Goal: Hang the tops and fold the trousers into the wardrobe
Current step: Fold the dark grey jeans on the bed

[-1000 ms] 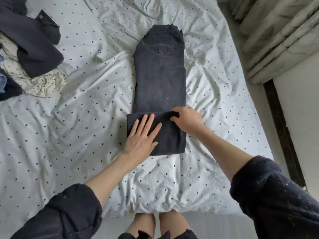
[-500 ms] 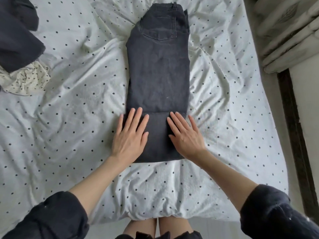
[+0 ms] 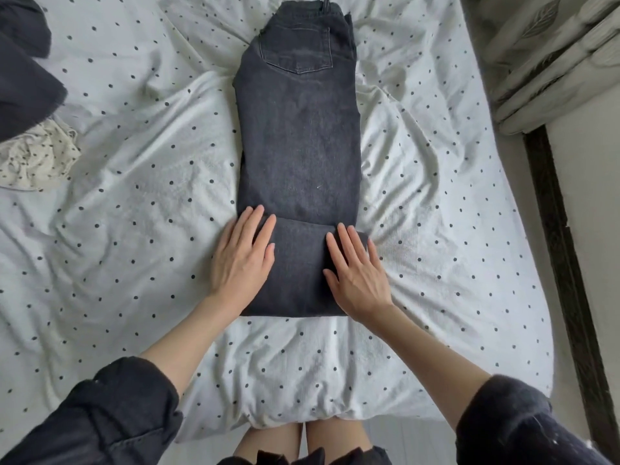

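1. Two hands lie flat on a pair of dark grey trousers (image 3: 297, 146) spread lengthwise down the middle of a bed.
2. The left hand (image 3: 243, 260) rests with straight, slightly spread fingers on the left edge of the turned-up lower section; its outermost finger overhangs onto the bedsheet (image 3: 134, 203).
3. The right hand (image 3: 357, 273) lies palm down with straight fingers on the right edge of the same section, its fingertips reaching the fold's upper edge.
4. Neither hand curls round or pinches the cloth; both simply press on it.
5. The trousers are folded in half along their length, with a back pocket (image 3: 297, 48) facing up near the waistband at the far end.
6. The leg ends are turned up over the near part, making a doubled panel between the hands.
7. The sheet is white with small dark dots and heavily creased.
8. At the left edge sits a heap of dark clothing (image 3: 23, 85) over a pale spotted garment (image 3: 37, 159); what kinds of garments these are cannot be told, as they are cut off by the frame.
9. Pale folded curtains (image 3: 550, 58) hang at the upper right, beside a dark strip (image 3: 563, 256) running along the floor.
10. Both forearms are bare below pushed-up dark sleeves (image 3: 110, 414).
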The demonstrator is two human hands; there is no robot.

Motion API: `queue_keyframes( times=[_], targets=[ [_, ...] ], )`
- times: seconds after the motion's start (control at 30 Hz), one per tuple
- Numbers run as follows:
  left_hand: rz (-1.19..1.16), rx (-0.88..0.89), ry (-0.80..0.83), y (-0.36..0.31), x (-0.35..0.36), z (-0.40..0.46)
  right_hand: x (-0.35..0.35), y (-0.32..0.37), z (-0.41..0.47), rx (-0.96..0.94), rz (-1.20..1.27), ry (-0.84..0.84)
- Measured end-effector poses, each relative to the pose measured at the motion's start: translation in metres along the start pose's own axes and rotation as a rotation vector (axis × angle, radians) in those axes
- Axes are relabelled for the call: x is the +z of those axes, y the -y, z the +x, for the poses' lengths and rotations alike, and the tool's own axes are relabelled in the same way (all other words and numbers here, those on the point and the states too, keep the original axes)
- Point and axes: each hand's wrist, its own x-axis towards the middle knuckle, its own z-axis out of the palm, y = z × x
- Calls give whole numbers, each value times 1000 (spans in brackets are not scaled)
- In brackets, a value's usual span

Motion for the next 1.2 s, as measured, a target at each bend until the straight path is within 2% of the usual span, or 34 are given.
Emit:
queue_keyframes(
  times=[0.1,0.23,0.33,0.47,0.57,0.63,0.77,0.9,0.97,1.1,1.13,1.2],
  targets=[
    [85,-18,16,1,0,-6,-1,6,-1,2,5,-15],
    [121,-49,41,2,-6,-18,10,13,-36,-122,-41,-136],
    [124,-55,53,-3,-11,-19,23,16,-54,-129,-110,-67],
    [173,77,140,-13,-6,-41,25,17,-42,-85,-174,-79],
    [321,186,278,-11,-1,-68,27,20,-35,-82,-215,-87],
    [413,187,323,-11,0,-72,26,22,-35,-70,-210,-115],
    [441,230,287,-17,-3,-71,17,18,-41,-134,-199,-205],
    [326,298,229,-20,-20,-68,-7,12,-50,-222,-132,-251],
    [277,274,236,-28,-36,-65,-25,13,-55,-241,-58,-213],
    [134,283,241,-38,-70,-58,-56,11,-66,-210,121,26],
    [107,290,254,-40,-78,-55,-61,9,-69,-208,137,43],
    [130,310,363,-42,-99,-45,-77,6,-71,-205,141,60]
  ],
)
